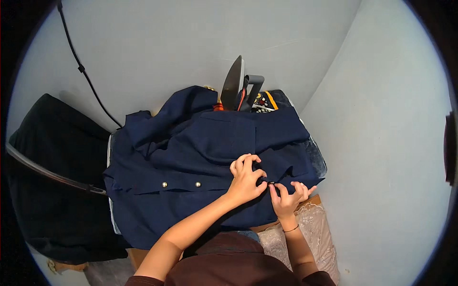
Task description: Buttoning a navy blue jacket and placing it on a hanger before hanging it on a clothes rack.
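Note:
A navy blue jacket [218, 143] lies spread over a padded surface, its front placket running across from left to right. Two shiny metal buttons, one at left [164, 185] and one nearer the middle [198, 184], show along that placket. My left hand [247, 180] pinches the placket's edge between thumb and forefinger, its other fingers curled. Close beside it, my right hand [286, 200] grips the same edge with thumb and index finger, the remaining fingers spread. Between the fingertips a small button [271, 183] is partly visible; whether it is through a buttonhole I cannot tell.
Behind the jacket a clothes iron [232, 85] stands on its heel, near a patterned cloth [264, 102]. Black fabric [61, 171] hangs at left, crossed by a grey strip [53, 173]. A black cable [91, 85] runs along the wall. Beige embroidered fabric [318, 232] lies at lower right.

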